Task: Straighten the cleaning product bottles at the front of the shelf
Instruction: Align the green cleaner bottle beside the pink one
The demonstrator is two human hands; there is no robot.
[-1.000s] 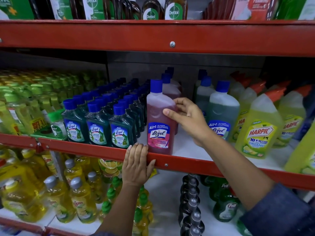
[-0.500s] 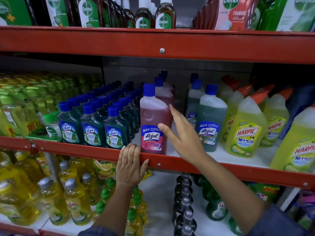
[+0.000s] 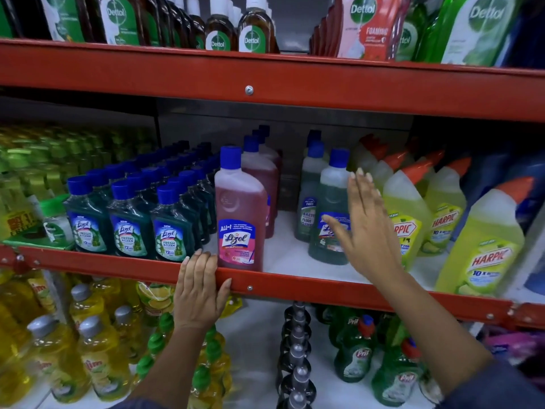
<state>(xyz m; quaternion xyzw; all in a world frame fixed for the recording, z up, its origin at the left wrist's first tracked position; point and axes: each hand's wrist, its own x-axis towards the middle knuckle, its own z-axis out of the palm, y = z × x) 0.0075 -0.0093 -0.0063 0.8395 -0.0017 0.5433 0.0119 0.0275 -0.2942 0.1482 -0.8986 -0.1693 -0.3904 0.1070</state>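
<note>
The right hand (image 3: 364, 228) covers most of the label on the green Lizol bottle (image 3: 331, 208) behind it; whether palm and bottle touch cannot be told. Rows farther back blur into shadow. The pink Lizol bottle (image 3: 240, 211) stands upright at the red shelf edge (image 3: 324, 293), free of both hands, left of the spread, empty right hand. The left hand (image 3: 200, 290) lies flat over the edge just beside its base, fingers extended, gripping nothing
</note>
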